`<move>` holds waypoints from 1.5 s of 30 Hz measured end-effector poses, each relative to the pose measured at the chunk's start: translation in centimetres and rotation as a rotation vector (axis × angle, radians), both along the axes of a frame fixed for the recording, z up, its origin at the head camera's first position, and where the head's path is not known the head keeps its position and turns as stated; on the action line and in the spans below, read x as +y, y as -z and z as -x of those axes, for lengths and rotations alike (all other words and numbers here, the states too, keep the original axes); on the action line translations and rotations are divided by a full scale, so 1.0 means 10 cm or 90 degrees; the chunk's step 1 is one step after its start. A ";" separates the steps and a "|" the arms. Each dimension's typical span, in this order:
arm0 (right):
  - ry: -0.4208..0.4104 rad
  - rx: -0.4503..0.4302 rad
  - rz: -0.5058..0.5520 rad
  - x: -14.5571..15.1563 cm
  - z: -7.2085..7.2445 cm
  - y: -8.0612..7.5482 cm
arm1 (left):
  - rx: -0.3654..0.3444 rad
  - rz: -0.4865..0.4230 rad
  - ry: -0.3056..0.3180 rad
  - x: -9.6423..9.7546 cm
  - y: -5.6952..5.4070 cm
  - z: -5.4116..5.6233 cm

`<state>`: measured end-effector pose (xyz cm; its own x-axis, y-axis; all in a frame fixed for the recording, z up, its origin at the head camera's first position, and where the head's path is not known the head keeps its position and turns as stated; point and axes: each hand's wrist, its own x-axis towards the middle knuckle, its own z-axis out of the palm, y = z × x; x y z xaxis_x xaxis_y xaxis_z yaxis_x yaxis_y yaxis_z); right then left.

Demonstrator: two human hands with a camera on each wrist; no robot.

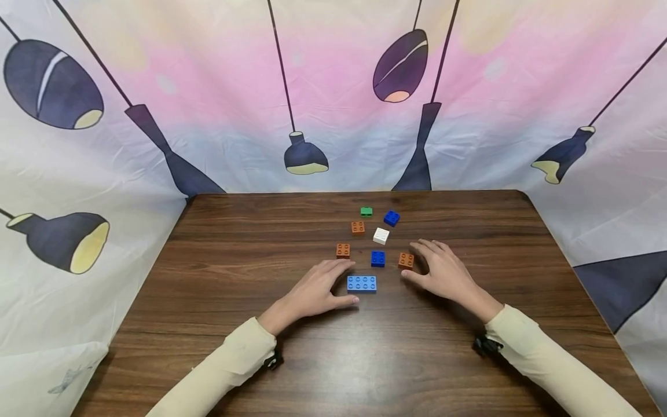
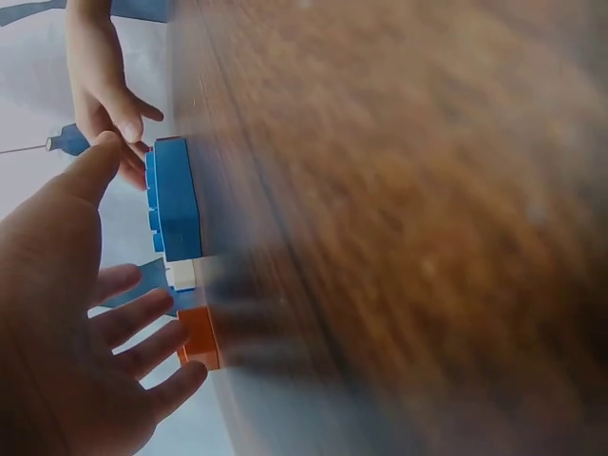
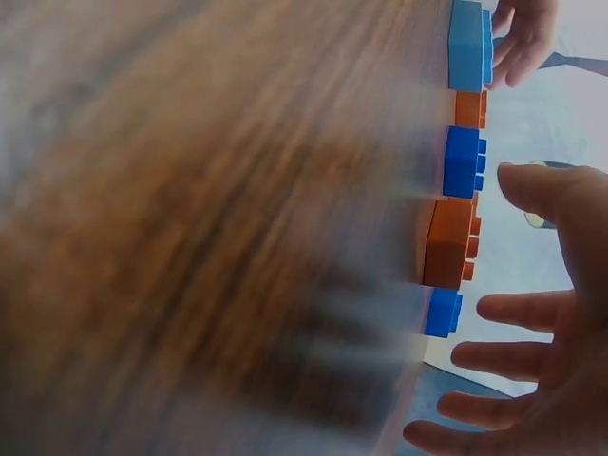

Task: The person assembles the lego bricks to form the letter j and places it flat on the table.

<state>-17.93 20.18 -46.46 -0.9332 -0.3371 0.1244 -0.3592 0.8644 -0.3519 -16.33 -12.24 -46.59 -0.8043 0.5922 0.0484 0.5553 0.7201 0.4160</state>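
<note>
Left hand (image 1: 319,288) by light-blue brick (image 1: 362,284), right hand (image 1: 443,269) by orange brick (image 1: 406,260) — both spread, gripping nothing, contact unclear. I'd pinch low, square to the sides.

No legible text, labels, brands, numbers or signs in any view: nothing readable on the bricks (image 1: 377,262), table (image 1: 250,231), far cloth (image 1: 344,150) or sleeves (image 1: 219,365). Studs (image 1: 358,279) too small to check.
</note>
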 end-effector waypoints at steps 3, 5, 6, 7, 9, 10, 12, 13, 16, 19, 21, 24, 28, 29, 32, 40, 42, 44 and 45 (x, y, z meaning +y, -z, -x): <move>-0.011 -0.001 -0.001 -0.01 0.01 -0.01 | -0.009 -0.005 0.003 0.02 0.01 0.02; -0.018 0.000 0.001 -0.01 0.03 0.00 | -0.011 -0.009 0.007 0.03 0.01 0.03; -0.022 0.002 0.002 -0.01 0.04 0.00 | -0.012 -0.012 0.010 0.04 0.01 0.03; -0.025 0.002 0.005 -0.01 0.04 0.01 | -0.014 -0.015 0.013 0.05 0.01 0.03; -0.027 -0.001 0.013 -0.02 0.06 0.01 | -0.015 -0.019 0.019 0.06 0.01 0.04; -0.027 -0.004 0.016 -0.02 0.06 0.02 | -0.015 -0.020 0.021 0.06 0.02 0.04; -0.023 -0.011 0.023 -0.02 0.07 0.02 | -0.015 -0.021 0.024 0.07 0.02 0.04; -0.019 -0.017 0.028 -0.03 0.07 0.02 | -0.014 -0.019 0.024 0.07 0.02 0.04; -0.014 -0.030 0.036 -0.04 0.08 0.01 | -0.014 -0.015 0.021 0.09 0.04 0.05; -0.013 -0.040 0.041 -0.05 0.10 0.00 | -0.015 -0.015 0.018 0.11 0.05 0.07; -0.013 -0.042 0.041 -0.06 0.11 -0.01 | -0.016 -0.017 0.018 0.12 0.05 0.07; -0.011 -0.042 0.036 -0.07 0.12 -0.01 | -0.013 -0.023 0.020 0.13 0.04 0.08; -0.013 -0.035 0.032 -0.07 0.13 -0.01 | -0.006 -0.036 0.026 0.14 0.04 0.09; -0.015 -0.033 0.034 -0.07 0.14 -0.01 | -0.007 -0.039 0.028 0.14 0.04 0.09; -0.019 -0.029 0.040 -0.07 0.14 0.00 | -0.015 -0.042 0.032 0.15 0.05 0.09; -0.025 -0.021 0.067 -0.06 0.14 0.02 | -0.026 -0.050 0.045 0.15 0.06 0.09; -0.022 -0.024 0.074 -0.06 0.13 0.01 | -0.023 -0.052 0.045 0.15 0.07 0.08; -0.016 -0.028 0.077 -0.07 0.13 0.00 | -0.023 -0.056 0.046 0.15 0.07 0.08; -0.012 -0.030 0.079 -0.07 0.12 -0.01 | -0.024 -0.055 0.047 0.15 0.07 0.08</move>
